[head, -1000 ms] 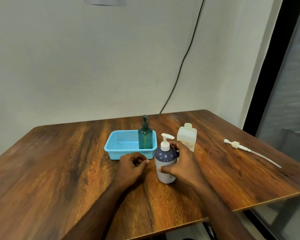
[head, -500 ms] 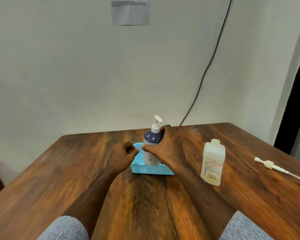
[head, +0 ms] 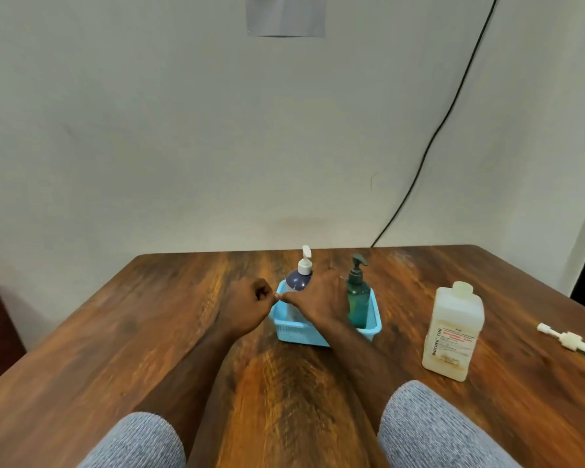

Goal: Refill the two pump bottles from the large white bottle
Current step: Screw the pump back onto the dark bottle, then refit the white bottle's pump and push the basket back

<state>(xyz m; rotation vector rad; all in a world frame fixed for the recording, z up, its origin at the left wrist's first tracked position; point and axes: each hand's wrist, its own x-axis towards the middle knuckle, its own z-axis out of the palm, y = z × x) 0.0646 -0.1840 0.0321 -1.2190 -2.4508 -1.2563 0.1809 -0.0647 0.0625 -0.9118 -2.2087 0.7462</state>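
A purple-topped pump bottle (head: 298, 279) with a white pump stands in the left part of a light blue basket (head: 374, 324). My right hand (head: 318, 300) grips this bottle from the near side and hides most of its body. A dark green pump bottle (head: 358, 295) stands upright in the right part of the same basket. My left hand (head: 250, 307) is curled into a loose fist just left of the basket and holds nothing. The large white bottle (head: 453, 332), uncapped, stands on the wooden table (head: 149, 332) to the right of the basket.
A loose white pump with a long tube (head: 569, 340) lies near the table's right edge. A black cable (head: 433, 136) runs down the wall behind the table. A sheet of paper (head: 286, 15) hangs on the wall above.
My right hand has carried the purple-topped bottle from the table in front of the basket into the basket. My left hand moved along beside it. The view has shifted right.
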